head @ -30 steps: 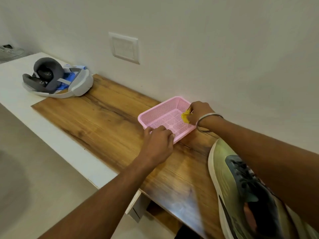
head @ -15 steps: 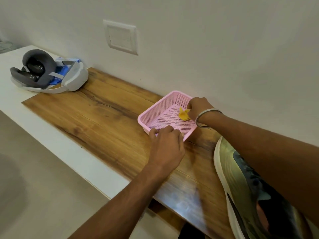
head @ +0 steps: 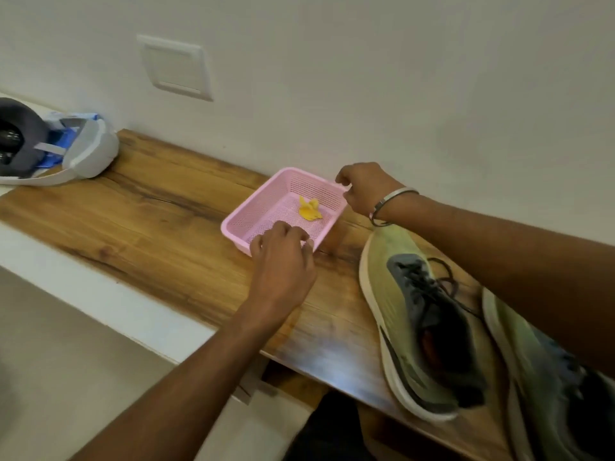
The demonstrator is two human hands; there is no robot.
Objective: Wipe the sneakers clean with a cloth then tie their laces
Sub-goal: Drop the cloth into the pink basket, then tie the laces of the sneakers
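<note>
A small crumpled yellow cloth (head: 309, 211) lies on the floor of a pink mesh basket (head: 253, 207) on the wooden tabletop. My left hand (head: 283, 261) grips the basket's near rim. My right hand (head: 364, 191) pinches its far right corner, fingers curled over the rim. Two green-and-grey sneakers lie to the right: one (head: 422, 324) with loose dark laces, the other (head: 549, 384) partly under my right forearm and cut off by the frame edge.
A grey and white headset (head: 56, 144) sits at the far left by the wall. A white switch plate (head: 176, 66) is on the wall. The wooden top (head: 149, 221) has a white front edge, with floor below.
My right hand has let go of the yellow cloth, which now lies in the basket, and moved to the basket's far corner. The view has shifted right, showing more of the sneakers.
</note>
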